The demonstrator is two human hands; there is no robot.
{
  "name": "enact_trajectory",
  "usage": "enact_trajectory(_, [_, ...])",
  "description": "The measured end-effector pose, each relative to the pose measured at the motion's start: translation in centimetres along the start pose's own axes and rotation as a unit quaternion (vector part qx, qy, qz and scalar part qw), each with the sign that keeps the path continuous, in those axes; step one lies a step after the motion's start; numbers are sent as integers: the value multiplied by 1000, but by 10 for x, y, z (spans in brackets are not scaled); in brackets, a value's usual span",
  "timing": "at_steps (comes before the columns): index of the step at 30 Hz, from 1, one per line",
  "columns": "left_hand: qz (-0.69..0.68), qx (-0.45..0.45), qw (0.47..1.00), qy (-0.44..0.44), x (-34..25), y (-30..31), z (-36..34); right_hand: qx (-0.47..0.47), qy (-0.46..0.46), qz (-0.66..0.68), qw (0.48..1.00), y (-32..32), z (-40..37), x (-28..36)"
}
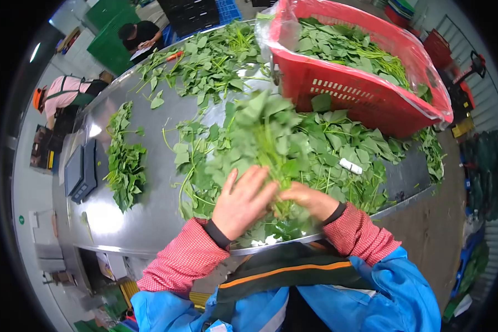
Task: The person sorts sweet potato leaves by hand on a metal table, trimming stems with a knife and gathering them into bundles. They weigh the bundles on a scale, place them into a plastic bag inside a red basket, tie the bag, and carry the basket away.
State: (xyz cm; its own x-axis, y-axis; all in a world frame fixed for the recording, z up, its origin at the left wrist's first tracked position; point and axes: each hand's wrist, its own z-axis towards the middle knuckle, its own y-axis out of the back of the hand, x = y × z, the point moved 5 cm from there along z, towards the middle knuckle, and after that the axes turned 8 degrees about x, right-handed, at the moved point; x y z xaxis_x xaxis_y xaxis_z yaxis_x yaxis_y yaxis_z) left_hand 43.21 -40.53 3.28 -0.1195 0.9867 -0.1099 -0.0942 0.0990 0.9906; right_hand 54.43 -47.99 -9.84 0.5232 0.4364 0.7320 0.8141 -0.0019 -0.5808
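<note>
Both of my hands hold one bunch of green leafy stems [265,138] upright over the near edge of a shiny steel table [144,216]. My left hand [243,200] wraps the stems from the left with fingers spread over the leaves. My right hand [310,198] grips the same stems from the right, close to the left hand. Loose leafy greens [343,149] lie spread on the table behind the bunch.
A red plastic crate [365,91] lined with clear plastic and full of greens stands at the back right. A sorted pile of greens [124,160] lies at the left beside a dark scale [82,170]. More greens [205,61] cover the far end. Two people work at the far left.
</note>
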Motion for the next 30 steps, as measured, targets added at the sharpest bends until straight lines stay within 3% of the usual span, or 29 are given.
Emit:
enact_trajectory(2, [109, 36, 986, -123, -9, -14, 17, 21, 68, -183, 980, -24, -17, 22])
enact_trajectory(4, [59, 24, 990, -129, -10, -19, 25, 12, 38, -349, 936, -28, -17, 26])
enact_trajectory(7, [2, 39, 989, -140, -7, -36, 26, 24, 60, -335, 940, -31, -41, 51])
enact_trajectory(10, [-42, 59, 992, -99, -16, -15, 47, 9, 57, -441, 895, 6, -52, 64])
enact_trajectory(12, [-17, 38, 999, -34, -1, 3, 58, -60, 55, -199, 977, 34, -88, 90])
enact_trajectory(13, [-60, 15, 998, 10, 13, 16, 62, -177, 81, -351, 916, 61, -101, 97])
enact_trajectory(14, [-102, -9, 993, 55, 29, 27, 66, -286, 105, -488, 818, 88, -112, 97])
enact_trajectory(16, [-249, 56, 953, 163, 59, 27, 70, -396, 69, -715, 571, 131, -122, 71])
enact_trajectory(17, [-376, 38, 915, 143, 71, 8, 72, -394, 76, -735, 546, 144, -118, 57])
enact_trajectory(18, [-377, 149, 895, 186, 63, 14, 82, -391, 84, -755, 520, 154, -113, 45])
enact_trajectory(19, [-456, 155, 853, 201, 60, 2, 82, -387, 92, -774, 493, 158, -110, 39])
enact_trajectory(22, [-617, 150, 740, 223, 59, -46, 75, -390, 71, -767, 505, 157, -119, 39])
enact_trajectory(26, [-668, 163, 676, 263, 52, -70, 65, -435, 54, -697, 567, 110, -159, 78])
enact_trajectory(27, [-672, 167, 669, 270, 50, -74, 65, -430, 71, -665, 606, 99, -163, 83])
enact_trajectory(30, [-682, 151, 667, 259, 39, -81, 72, -349, 238, -599, 681, 65, -152, 87])
